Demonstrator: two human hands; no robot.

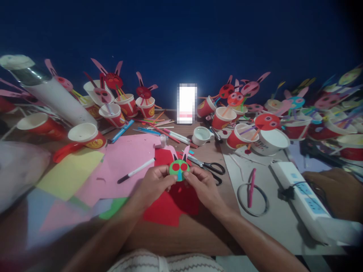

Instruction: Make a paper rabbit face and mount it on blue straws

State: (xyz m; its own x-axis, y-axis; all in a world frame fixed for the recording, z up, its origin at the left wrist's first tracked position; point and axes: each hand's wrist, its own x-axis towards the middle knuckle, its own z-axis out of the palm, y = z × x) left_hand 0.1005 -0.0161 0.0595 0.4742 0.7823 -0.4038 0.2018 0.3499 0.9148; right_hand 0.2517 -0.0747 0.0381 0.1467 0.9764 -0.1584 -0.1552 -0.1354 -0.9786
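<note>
Between my two hands is a green paper bunny face (179, 167) with red eyes, a blue strip down its middle and pink ears with dark centres. My left hand (157, 180) pinches its left edge, and my right hand (202, 183) pinches its lower right side, thumb near the blue strip. Red paper (167, 211) lies on the table beneath my hands. Black-handled scissors (211, 165) rest just beyond my right hand. To the left, a black-and-white marker (136, 170) lies across pink paper (127, 151).
Paper cups (113, 115) bearing paper animal faces line the back on both sides. A bright phone (187, 104) stands at the centre back, near a small white cup (202, 135). A power strip (300, 192) and a tape ring (253, 199) lie right; yellow paper (70, 173) lies left.
</note>
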